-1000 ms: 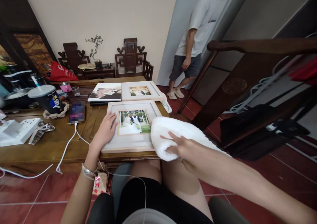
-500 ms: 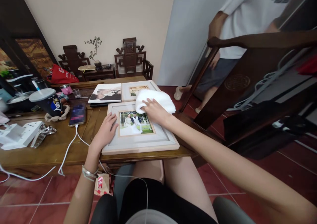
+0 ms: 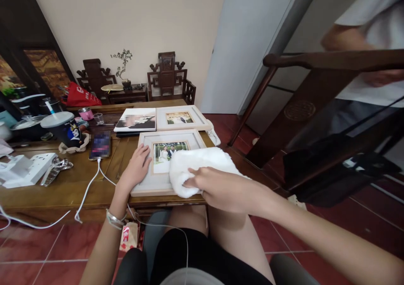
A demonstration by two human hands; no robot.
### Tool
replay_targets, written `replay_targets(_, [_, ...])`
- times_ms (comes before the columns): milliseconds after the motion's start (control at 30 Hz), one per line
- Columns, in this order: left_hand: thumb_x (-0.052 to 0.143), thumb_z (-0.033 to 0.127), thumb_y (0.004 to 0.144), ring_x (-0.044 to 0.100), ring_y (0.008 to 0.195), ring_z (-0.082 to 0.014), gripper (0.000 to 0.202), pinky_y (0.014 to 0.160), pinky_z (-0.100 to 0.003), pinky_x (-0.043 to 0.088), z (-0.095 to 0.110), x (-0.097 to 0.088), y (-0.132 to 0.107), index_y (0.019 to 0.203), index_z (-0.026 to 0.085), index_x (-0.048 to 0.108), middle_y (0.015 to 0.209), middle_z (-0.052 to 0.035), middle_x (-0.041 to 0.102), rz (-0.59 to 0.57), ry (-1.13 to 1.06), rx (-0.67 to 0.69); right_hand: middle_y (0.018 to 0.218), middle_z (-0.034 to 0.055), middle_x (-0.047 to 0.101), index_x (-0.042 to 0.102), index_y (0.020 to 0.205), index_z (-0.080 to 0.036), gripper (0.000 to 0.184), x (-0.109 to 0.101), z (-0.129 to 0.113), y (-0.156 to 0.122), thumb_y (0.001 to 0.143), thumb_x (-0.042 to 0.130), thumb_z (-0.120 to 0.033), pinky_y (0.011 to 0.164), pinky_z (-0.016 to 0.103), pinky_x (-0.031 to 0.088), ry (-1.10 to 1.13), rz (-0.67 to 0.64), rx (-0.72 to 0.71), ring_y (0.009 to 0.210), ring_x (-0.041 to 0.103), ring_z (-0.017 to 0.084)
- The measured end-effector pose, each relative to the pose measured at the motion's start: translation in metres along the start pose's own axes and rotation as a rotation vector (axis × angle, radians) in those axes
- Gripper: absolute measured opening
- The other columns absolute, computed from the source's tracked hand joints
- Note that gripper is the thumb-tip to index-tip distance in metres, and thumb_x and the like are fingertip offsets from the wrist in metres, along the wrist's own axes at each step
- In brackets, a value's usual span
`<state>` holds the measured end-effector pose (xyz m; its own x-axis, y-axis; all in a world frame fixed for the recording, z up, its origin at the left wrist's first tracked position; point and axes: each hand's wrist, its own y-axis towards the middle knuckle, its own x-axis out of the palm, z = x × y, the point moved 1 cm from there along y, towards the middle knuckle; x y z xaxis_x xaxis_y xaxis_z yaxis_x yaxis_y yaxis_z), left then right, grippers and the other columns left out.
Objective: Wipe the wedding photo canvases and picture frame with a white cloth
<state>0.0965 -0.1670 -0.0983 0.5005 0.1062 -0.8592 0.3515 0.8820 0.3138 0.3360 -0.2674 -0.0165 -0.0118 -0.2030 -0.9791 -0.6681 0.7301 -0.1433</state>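
Observation:
A light wooden picture frame (image 3: 145, 187) lies flat near the table's front edge, a photo of two people at its middle. My left hand (image 3: 136, 167) rests on the frame's left side, fingers stretched out and holding nothing. A fluffy white cloth (image 3: 208, 159) covers the frame's right part and front right corner. My right hand (image 3: 217, 188) grips this cloth, with fingertips pressed into its near edge. Behind it lie a second picture frame (image 3: 197, 113) and a white-covered photo album or panel (image 3: 135, 127), side by side.
At left on the wooden table (image 3: 104, 194) are a phone (image 3: 100, 145) on a white cable, a power strip (image 3: 30, 171) and a lidded cup (image 3: 65, 127) with a straw. A chair (image 3: 303, 104) stands at right, with a person (image 3: 372, 37) behind it.
My right hand has drawn the white cloth from the frame's far right corner toward its near right edge. My left hand has stayed put. The person behind the chair has moved right.

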Motion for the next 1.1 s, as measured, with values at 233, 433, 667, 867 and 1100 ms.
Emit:
replay_targets(233, [0.037,0.031,0.094,0.028,0.143,-0.0259,0.045,0.116,-0.048,0.025,0.0,-0.001,0.0,0.132,0.012,0.052,0.145,-0.0149,0.046,-0.022,0.0,0.024,0.147,0.0182,0.042,0.061,0.125,-0.009,0.061,0.026,0.052,0.072,0.069,0.042,0.007,0.11,0.052,0.028,-0.15,0.29,0.027,0.139,0.03,0.034])
replay_targets(433, [0.036,0.03,0.095,0.028,0.143,-0.0258,0.046,0.117,-0.046,0.025,0.002,-0.002,-0.001,0.133,0.009,0.051,0.145,-0.0154,0.046,-0.032,0.001,0.008,0.153,0.0175,0.031,0.055,0.132,-0.009,0.066,0.019,0.082,0.11,0.07,0.04,0.009,0.109,0.061,0.025,-0.201,0.281,0.113,0.141,0.023,0.038])
replay_targets(667, [0.036,0.03,0.095,0.026,0.143,-0.0252,0.047,0.116,-0.046,0.026,0.003,0.0,-0.002,0.135,0.009,0.048,0.146,-0.0164,0.044,-0.021,-0.006,-0.039,0.142,0.0154,0.049,0.064,0.122,-0.015,0.063,0.016,0.035,0.05,0.069,0.041,0.008,0.106,0.052,0.034,-0.051,0.101,-0.005,0.137,0.035,0.032])
replay_targets(867, [0.034,0.031,0.096,0.026,0.143,-0.0254,0.046,0.114,-0.051,0.028,0.003,0.002,-0.003,0.135,0.011,0.047,0.147,-0.0155,0.042,-0.014,-0.013,-0.043,0.1,0.0142,0.071,0.07,0.111,-0.016,0.057,-0.004,-0.003,0.006,0.068,0.04,0.007,0.084,0.034,0.051,0.132,-0.036,-0.097,0.114,0.059,0.029])
replay_targets(1100, [0.034,0.03,0.095,0.026,0.143,-0.0266,0.046,0.114,-0.053,0.028,0.003,0.001,-0.002,0.135,0.011,0.048,0.147,-0.0153,0.043,-0.037,-0.005,-0.023,0.149,0.0167,0.039,0.062,0.124,-0.012,0.062,0.026,0.018,0.054,0.069,0.041,0.007,0.11,0.058,0.027,0.019,0.196,-0.064,0.141,0.025,0.035])
